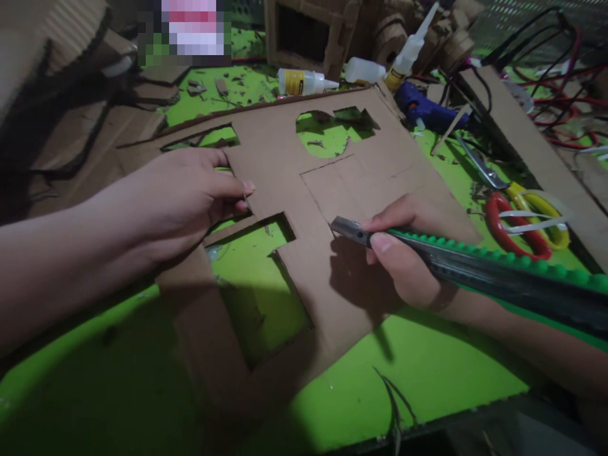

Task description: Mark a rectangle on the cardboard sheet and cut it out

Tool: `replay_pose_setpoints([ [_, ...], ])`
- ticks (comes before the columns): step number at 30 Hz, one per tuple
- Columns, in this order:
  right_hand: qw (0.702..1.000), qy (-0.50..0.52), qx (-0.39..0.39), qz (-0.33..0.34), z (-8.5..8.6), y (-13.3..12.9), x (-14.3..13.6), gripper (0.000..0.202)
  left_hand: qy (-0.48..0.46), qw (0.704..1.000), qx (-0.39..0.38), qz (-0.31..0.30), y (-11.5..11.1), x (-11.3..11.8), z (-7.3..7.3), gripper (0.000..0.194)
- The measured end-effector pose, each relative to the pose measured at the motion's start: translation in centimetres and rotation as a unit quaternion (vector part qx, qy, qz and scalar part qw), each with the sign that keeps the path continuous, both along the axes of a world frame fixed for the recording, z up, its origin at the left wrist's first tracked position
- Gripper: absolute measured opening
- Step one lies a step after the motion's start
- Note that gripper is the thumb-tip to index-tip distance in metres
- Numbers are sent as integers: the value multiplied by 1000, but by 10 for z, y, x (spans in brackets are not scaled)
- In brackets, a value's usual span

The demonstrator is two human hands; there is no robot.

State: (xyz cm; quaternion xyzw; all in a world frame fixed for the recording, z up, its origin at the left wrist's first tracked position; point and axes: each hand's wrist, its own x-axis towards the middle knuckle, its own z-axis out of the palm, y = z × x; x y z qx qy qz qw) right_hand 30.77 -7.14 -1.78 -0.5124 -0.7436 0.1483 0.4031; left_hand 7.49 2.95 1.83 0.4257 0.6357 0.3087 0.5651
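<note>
Cardboard (280, 177), a large flat brown sheet with several openings cut through it, is spread over the green work surface (427, 373) at the centre of the view. The left forearm is brought in from the left edge, low and nearly level, and the left hand (183, 193) is laid palm down on the sheet beside one of the cut openings. Its fingers are curled and pressed together, and the edge of the cardboard at that opening is pinched between the thumb and the fingertips (244, 188).

The right forearm is brought in from the lower right, and the right hand (403, 253) is rested on the sheet with the wrist low. A utility knife (475, 266) with a green ribbed back and a grey metal body is gripped in it, the fingers closed tightly round the handle and the thumb laid along its side. The blade end (344, 228) is pointed left and held against the cardboard, just below faint lines marked on the sheet.

Scissors (522, 218) with red and yellow handles are seen on the green surface to the right of the sheet. Glue bottles (304, 81) and a blue glue gun (425, 111) are seen beyond its far edge.
</note>
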Motion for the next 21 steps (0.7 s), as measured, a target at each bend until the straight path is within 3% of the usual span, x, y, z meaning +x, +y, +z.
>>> replay_pose_setpoints([
  [7,999,3,-10,45,6,11,-13,12,-12,1000,8,-18,-2,4,0,28],
  [21,999,9,19,43,-2,4,3,4,-14,1000,-5,-6,-2,0,-1,30],
])
